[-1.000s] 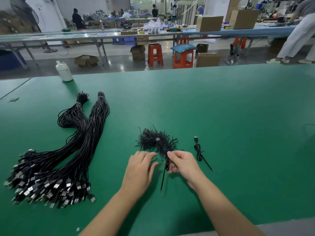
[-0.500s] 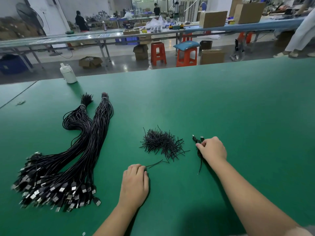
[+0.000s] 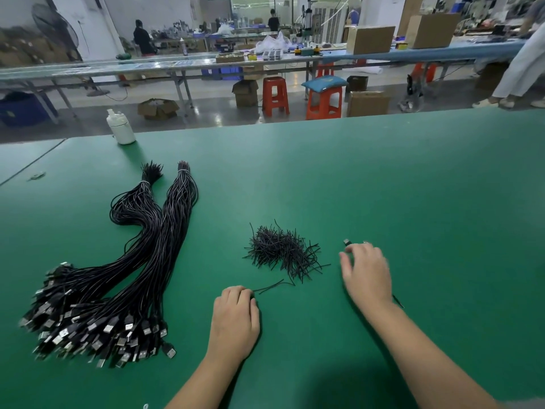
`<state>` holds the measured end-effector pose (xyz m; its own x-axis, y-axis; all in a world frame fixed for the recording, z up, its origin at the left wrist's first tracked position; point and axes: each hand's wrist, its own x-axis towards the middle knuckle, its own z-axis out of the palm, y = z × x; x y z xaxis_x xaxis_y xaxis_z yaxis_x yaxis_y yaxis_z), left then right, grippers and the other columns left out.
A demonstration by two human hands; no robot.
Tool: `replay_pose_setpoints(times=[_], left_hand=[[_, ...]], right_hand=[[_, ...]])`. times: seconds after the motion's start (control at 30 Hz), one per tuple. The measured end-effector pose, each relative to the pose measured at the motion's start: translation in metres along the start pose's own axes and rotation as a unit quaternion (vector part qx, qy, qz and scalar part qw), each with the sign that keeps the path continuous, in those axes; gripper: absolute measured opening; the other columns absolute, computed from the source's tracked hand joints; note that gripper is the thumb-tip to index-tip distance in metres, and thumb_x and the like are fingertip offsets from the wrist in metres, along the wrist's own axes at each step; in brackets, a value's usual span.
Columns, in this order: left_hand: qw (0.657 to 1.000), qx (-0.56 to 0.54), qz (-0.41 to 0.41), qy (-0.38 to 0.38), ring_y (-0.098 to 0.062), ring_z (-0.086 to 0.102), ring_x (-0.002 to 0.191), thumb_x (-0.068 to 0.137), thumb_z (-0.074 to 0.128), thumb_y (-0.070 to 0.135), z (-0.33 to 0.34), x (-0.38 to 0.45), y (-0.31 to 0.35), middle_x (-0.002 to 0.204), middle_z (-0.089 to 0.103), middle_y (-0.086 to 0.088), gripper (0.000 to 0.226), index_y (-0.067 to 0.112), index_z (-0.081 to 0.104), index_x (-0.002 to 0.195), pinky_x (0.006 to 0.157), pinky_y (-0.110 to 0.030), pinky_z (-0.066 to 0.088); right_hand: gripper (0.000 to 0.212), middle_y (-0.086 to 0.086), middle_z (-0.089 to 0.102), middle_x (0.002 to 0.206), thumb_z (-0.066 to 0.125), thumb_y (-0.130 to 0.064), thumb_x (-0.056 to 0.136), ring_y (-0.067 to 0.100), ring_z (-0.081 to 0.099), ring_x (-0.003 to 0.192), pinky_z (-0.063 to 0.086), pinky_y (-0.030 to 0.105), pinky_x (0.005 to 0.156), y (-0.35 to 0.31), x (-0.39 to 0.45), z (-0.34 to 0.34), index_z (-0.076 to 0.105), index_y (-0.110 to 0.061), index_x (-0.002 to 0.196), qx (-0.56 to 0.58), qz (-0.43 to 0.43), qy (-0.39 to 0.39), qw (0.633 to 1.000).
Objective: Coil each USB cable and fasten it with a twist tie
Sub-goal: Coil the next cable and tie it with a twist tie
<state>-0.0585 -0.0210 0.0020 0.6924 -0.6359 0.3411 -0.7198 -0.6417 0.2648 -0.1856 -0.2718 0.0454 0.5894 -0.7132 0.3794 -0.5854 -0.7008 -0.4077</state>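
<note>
Two thick bundles of black USB cables [image 3: 138, 261] lie on the left of the green table [image 3: 383, 187], their plugs fanned out toward me. In the middle sits a pile of black twist ties [image 3: 280, 250]. My left hand [image 3: 236, 317] rests on the table with curled fingers, and one loose twist tie [image 3: 271, 286] runs out from under its fingertips. Blurred, my right hand [image 3: 367, 273] is spread with loose fingers over a small coiled cable; only the cable's plug [image 3: 347, 242] and a tie end by the wrist show.
A white plastic bottle [image 3: 121, 128] stands at the table's far left edge. Bare green surface stretches to the right and far side. Beyond the table are orange stools [image 3: 324, 98], cardboard boxes, long benches and people working.
My hands have separated. The right hand carried the coiled cable to the right of the tie pile and loosened its fingers over it. The left hand drew back toward me beside a loose tie.
</note>
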Motion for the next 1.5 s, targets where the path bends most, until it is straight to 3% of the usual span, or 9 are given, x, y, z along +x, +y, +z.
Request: replay_pose_setpoints(times=[0.13, 0.3, 0.43, 0.53, 0.63, 0.77, 0.93, 1.37, 1.5], left_hand=[[1.0, -0.004, -0.009, 0.0, -0.019, 0.057, 0.1, 0.092, 0.041, 0.028, 0.0, -0.001, 0.0, 0.1, 0.064, 0.001, 0.032, 0.014, 0.069, 0.097, 0.083, -0.034, 0.047], [0.998, -0.047, -0.035, -0.01, -0.02, 0.055, 0.107, 0.095, 0.057, 0.017, 0.001, 0.002, -0.003, 0.108, 0.064, 0.0, 0.016, 0.012, 0.068, 0.106, 0.092, -0.034, 0.043], [0.995, -0.076, -0.06, -0.022, -0.019, 0.054, 0.113, 0.096, 0.053, 0.015, -0.011, 0.011, -0.012, 0.115, 0.064, 0.001, 0.025, 0.014, 0.065, 0.118, 0.096, -0.031, 0.039], [0.995, 0.05, -0.073, -0.047, -0.019, 0.049, 0.12, 0.086, 0.056, 0.008, -0.032, 0.028, -0.039, 0.129, 0.058, -0.001, 0.052, 0.017, 0.051, 0.137, 0.099, -0.033, 0.039], [0.958, 0.188, -0.188, -0.111, -0.025, 0.044, 0.122, 0.083, 0.055, 0.02, -0.063, 0.05, -0.076, 0.136, 0.049, -0.005, 0.064, 0.023, 0.033, 0.143, 0.095, -0.04, 0.039], [0.908, 0.191, -0.295, -0.227, -0.026, 0.059, 0.103, 0.092, 0.054, 0.031, -0.086, 0.064, -0.116, 0.121, 0.058, -0.006, 0.047, 0.017, 0.033, 0.131, 0.081, -0.037, 0.045], [0.906, 0.218, -0.293, -0.213, -0.018, 0.054, 0.067, 0.09, 0.048, 0.012, -0.086, 0.053, -0.123, 0.079, 0.055, -0.001, 0.029, 0.014, 0.037, 0.116, 0.053, -0.028, 0.04], [0.924, 0.245, -0.225, -0.19, -0.015, 0.052, 0.06, 0.085, 0.046, 0.007, -0.085, 0.059, -0.12, 0.076, 0.056, 0.003, 0.046, 0.02, 0.034, 0.128, 0.047, -0.026, 0.034], [0.941, 0.198, -0.172, -0.214, -0.023, 0.059, 0.078, 0.091, 0.042, 0.007, -0.086, 0.066, -0.104, 0.093, 0.062, -0.002, 0.036, 0.021, 0.045, 0.124, 0.054, -0.032, 0.04]], right_hand=[[0.026, -0.011, 0.056, 0.104, 0.045, -0.038, 0.102, 0.006, 0.051, 0.099, 0.042, 0.023, 0.087, -0.04, -0.048, 0.03, 0.061, -0.021, 0.113, 0.12, 0.029, -0.095, 0.988], [0.025, -0.008, 0.057, 0.111, 0.045, -0.033, 0.103, 0.01, 0.049, 0.107, 0.044, 0.028, 0.094, -0.04, -0.066, 0.045, 0.059, -0.018, 0.117, 0.12, 0.065, -0.09, 0.986], [0.026, -0.008, 0.056, 0.113, 0.047, -0.035, 0.102, 0.01, 0.049, 0.109, 0.045, 0.029, 0.095, -0.04, -0.063, 0.045, 0.057, -0.018, 0.119, 0.128, 0.064, -0.096, 0.985], [0.027, -0.01, 0.055, 0.11, 0.047, -0.036, 0.102, 0.007, 0.048, 0.106, 0.045, 0.028, 0.095, -0.039, -0.063, 0.047, 0.058, -0.018, 0.118, 0.128, 0.063, -0.095, 0.985], [0.027, -0.012, 0.053, 0.104, 0.044, -0.037, 0.103, 0.006, 0.047, 0.102, 0.044, 0.026, 0.091, -0.039, -0.063, 0.048, 0.06, -0.019, 0.113, 0.128, 0.062, -0.093, 0.985], [0.026, -0.012, 0.053, 0.101, 0.044, -0.037, 0.103, 0.007, 0.047, 0.099, 0.044, 0.026, 0.087, -0.039, -0.064, 0.048, 0.061, -0.019, 0.111, 0.129, 0.058, -0.087, 0.986], [0.024, -0.013, 0.053, 0.1, 0.045, -0.035, 0.103, 0.006, 0.047, 0.098, 0.043, 0.024, 0.086, -0.039, -0.064, 0.049, 0.062, -0.019, 0.108, 0.125, 0.056, -0.086, 0.987], [0.018, -0.013, 0.054, 0.1, 0.05, -0.038, 0.1, 0.006, 0.048, 0.098, 0.041, 0.022, 0.083, -0.038, -0.065, 0.05, 0.061, -0.023, 0.101, 0.132, 0.062, -0.083, 0.986], [0.019, -0.014, 0.055, 0.1, 0.05, -0.039, 0.1, 0.005, 0.049, 0.098, 0.04, 0.022, 0.082, -0.036, -0.066, 0.051, 0.06, -0.023, 0.101, 0.133, 0.062, -0.081, 0.986]])
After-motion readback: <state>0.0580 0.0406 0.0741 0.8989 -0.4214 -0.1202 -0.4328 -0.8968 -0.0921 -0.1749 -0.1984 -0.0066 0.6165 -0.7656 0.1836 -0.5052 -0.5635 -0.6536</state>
